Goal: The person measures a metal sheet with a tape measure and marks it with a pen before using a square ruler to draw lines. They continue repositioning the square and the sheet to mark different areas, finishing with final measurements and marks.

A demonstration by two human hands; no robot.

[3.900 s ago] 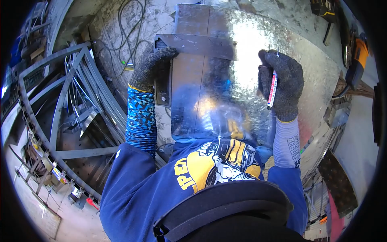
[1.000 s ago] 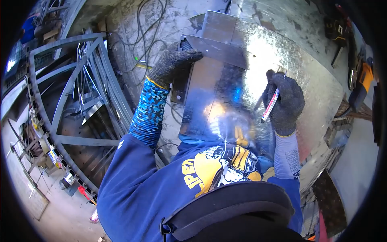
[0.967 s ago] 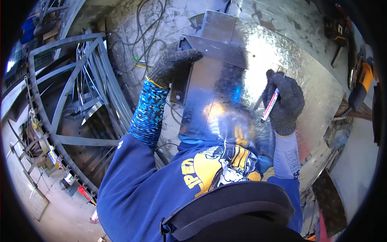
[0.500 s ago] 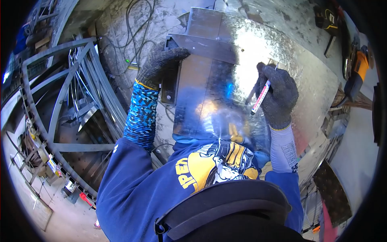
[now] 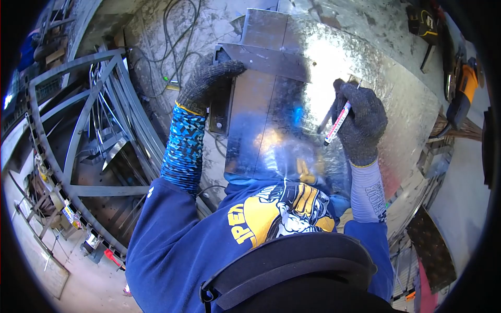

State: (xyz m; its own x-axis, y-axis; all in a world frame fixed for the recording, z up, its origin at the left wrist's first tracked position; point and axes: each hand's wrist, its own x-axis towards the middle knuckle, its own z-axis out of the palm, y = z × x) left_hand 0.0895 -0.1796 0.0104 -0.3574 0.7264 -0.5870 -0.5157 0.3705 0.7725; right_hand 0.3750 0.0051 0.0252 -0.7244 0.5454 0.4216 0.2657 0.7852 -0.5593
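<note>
A shiny metal sheet [image 5: 292, 120] lies in front of me, with lines running along its left part. Across it rests a dark flat metal bar [image 5: 271, 61] with a small hole. My left hand [image 5: 211, 81], in a dark knitted glove, curls over the sheet's left edge and grips the bar near its left end. Below that hand, a dark metal piece [image 5: 220, 117] shows along the sheet's edge; whether it joins the bar is hidden. My right hand [image 5: 364, 122], gloved too, is closed around a white marker [image 5: 338, 124] with red print, over the sheet's bright right part.
Curved metal frames [image 5: 78, 190] and loose strips stand at the left. A black cable [image 5: 168, 31] loops over the floor at the upper left. To the right are an orange-and-black power tool [image 5: 464, 94] and a tape measure [image 5: 425, 23].
The marker's lower end has shifted up slightly with my right hand's small movement. My left hand and the bar stay almost still.
</note>
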